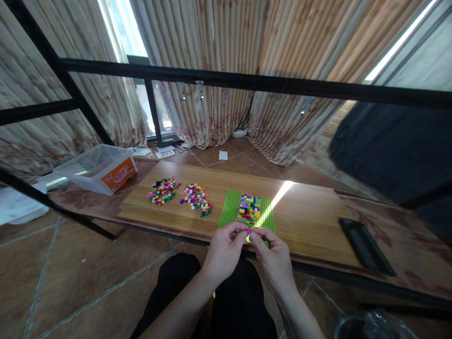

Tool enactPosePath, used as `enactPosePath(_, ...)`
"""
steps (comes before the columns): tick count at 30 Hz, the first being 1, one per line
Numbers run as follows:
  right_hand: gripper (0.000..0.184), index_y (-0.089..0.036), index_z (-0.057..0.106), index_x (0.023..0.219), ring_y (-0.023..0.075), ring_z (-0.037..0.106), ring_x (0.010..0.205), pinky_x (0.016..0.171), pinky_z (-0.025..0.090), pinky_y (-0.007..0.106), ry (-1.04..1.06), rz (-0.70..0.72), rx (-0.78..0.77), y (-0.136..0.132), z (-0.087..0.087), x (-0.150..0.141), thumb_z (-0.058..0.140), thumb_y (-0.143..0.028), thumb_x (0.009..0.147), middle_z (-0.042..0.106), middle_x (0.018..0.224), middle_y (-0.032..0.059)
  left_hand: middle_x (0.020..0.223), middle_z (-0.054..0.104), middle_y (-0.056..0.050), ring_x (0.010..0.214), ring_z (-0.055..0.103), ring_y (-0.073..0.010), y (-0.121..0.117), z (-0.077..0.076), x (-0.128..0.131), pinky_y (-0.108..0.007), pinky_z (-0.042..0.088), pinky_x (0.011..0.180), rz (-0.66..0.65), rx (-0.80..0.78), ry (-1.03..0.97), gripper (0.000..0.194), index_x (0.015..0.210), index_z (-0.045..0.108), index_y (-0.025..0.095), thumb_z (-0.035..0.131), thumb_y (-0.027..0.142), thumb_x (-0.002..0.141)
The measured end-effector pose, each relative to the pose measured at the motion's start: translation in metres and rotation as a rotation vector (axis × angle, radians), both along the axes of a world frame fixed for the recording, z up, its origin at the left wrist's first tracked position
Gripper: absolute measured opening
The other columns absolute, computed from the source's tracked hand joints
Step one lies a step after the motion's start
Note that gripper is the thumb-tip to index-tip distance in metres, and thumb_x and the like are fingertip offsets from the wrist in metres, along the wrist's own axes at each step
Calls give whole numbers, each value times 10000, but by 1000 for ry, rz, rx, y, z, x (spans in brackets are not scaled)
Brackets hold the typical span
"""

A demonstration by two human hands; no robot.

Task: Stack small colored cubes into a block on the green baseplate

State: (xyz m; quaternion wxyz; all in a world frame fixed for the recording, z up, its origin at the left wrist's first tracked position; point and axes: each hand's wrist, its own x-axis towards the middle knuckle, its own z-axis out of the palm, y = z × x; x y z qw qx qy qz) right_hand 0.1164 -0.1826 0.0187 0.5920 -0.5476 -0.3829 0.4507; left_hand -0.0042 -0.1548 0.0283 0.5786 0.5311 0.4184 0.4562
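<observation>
My left hand [226, 247] and my right hand [272, 256] meet over the near edge of a green baseplate [231, 212]. Their fingertips pinch together around a tiny piece, seemingly small bricks, too small to name surely. A block of many-coloured small bricks [249, 207] stands built on the baseplate just beyond my fingers. Two loose heaps of coloured bricks lie to the left on the wooden board [310, 221]: one heap [197, 198] near the plate, another heap [163, 190] further left.
A clear plastic box with an orange label [102, 170] sits at the left end. A dark flat tray [365, 245] lies at the right. A black metal frame bar [247, 82] crosses above, curtains behind. My dark-clad knees are below the board.
</observation>
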Motion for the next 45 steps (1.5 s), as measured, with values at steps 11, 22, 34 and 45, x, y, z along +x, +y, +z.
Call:
enactPosePath(11, 204, -178, 681, 798, 176, 612, 732, 710, 479, 297, -302, -42, 131, 27, 12, 29, 633, -376, 785, 682, 731, 24, 875, 714, -50, 792, 656, -157, 20, -6, 31, -263, 527, 735, 23, 109, 24, 175, 949, 686, 177, 557, 251, 856)
enactPosePath(22, 237, -200, 690, 806, 177, 606, 708, 661, 437, 291, -909, -84, 196, 81, 10, 48, 512, -347, 857, 659, 815, 51, 1035, 656, -71, 729, 604, -132, 48, -13, 16, -283, 506, 714, 250, 217, 435, 331, 1140, 618, 179, 531, 149, 822)
enactPosePath(34, 243, -238, 726, 743, 152, 600, 709, 656, 467, 279, -960, -100, 265, 92, -6, 49, 555, -362, 863, 622, 835, 37, 1147, 606, -107, 984, 610, -201, 55, -25, 12, -360, 483, 919, 164, 245, 511, 387, 1196, 584, 167, 516, 131, 817)
enactPosePath(45, 222, -244, 739, 884, 164, 633, 791, 691, 489, 282, -1082, -61, 364, 89, -16, 55, 539, -338, 896, 660, 908, 51, 1180, 598, -106, 1055, 586, -215, 48, -27, 16, -381, 466, 958, 129, 250, 500, 434, 1252, 548, 190, 480, 116, 829)
